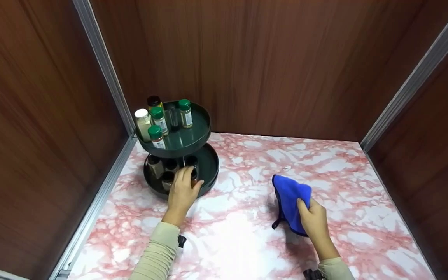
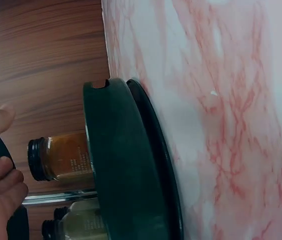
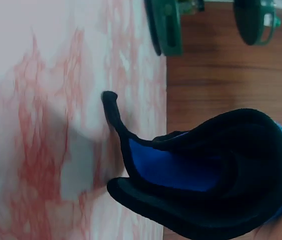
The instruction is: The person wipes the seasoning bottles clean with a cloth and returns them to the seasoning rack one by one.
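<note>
My left hand (image 1: 183, 192) reaches over the front of the lower tray (image 1: 211, 165) of a dark green two-tier turntable, its thumb and fingers spread. In the left wrist view the fingers (image 2: 8, 187) stand just off the black lid of a spice jar with orange-brown contents (image 2: 70, 156), apart from it. Other black-lidded jars (image 1: 156, 168) sit on that tray, partly hidden by the upper tier and the hand. At the right, above the tabletop, my right hand (image 1: 315, 219) pinches a folded blue cloth (image 1: 288, 194) with black edging and a hanging loop.
Several bottles with green, white and dark caps stand on the upper tray (image 1: 193, 144), including a green-capped one (image 1: 186, 113). The pink-and-white marbled tabletop (image 1: 243, 167) is bounded by brown wood-look panels (image 1: 286, 70) at the back and both sides.
</note>
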Action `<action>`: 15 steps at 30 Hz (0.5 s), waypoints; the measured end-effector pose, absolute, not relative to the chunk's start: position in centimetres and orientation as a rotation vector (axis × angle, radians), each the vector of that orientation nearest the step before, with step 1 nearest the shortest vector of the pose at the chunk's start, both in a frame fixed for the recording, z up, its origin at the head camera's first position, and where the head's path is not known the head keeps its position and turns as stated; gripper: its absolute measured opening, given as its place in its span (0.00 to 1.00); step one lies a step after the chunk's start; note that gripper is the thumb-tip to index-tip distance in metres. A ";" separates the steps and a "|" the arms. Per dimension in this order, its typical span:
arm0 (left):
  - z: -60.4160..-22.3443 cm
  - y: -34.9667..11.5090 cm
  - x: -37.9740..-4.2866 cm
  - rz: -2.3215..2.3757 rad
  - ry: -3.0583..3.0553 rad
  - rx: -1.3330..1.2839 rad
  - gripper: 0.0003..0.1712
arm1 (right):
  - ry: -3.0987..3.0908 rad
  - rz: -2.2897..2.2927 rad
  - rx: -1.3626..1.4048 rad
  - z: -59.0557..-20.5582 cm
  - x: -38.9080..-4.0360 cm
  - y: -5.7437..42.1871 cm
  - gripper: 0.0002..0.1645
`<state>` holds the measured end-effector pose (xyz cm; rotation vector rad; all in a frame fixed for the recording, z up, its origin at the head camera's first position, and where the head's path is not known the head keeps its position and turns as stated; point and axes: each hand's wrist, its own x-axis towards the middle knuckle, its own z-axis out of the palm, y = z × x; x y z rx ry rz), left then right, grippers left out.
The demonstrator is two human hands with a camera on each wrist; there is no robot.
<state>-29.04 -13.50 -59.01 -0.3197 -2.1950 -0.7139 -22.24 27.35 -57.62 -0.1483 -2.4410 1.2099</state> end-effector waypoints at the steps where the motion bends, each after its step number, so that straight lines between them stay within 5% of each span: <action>1: -58.9 -13.5 -29.0 -0.709 -2.185 -0.347 0.35 | -2.441 1.194 -0.148 -57.6 -22.4 27.5 0.18; 15: -57.8 -12.6 -27.9 -0.657 -2.187 -0.585 0.31 | -2.436 1.016 -0.116 -58.5 -24.9 29.2 0.15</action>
